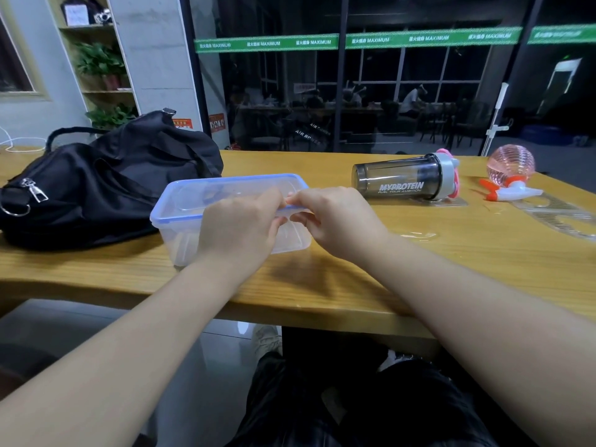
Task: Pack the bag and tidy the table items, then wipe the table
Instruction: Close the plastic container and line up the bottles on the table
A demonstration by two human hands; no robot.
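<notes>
Just right of the black bag (106, 182), both hands, left hand (240, 225) and right hand (335, 221), pinch the clear container's (225, 208) near lid edge; an uneven press likely leaves the far side unlatched.

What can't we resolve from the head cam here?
- Near-side latch of the clear container: covered by the left hand and right hand, whose fingers curl over the lid edge.
- Black bag: its contents are not visible through the fabric; its left end is cut by the frame edge.
- Shaker bottle, lying on its side: dark tint hides any contents.
- Pink spray bottle: fluid level unclear.
</notes>
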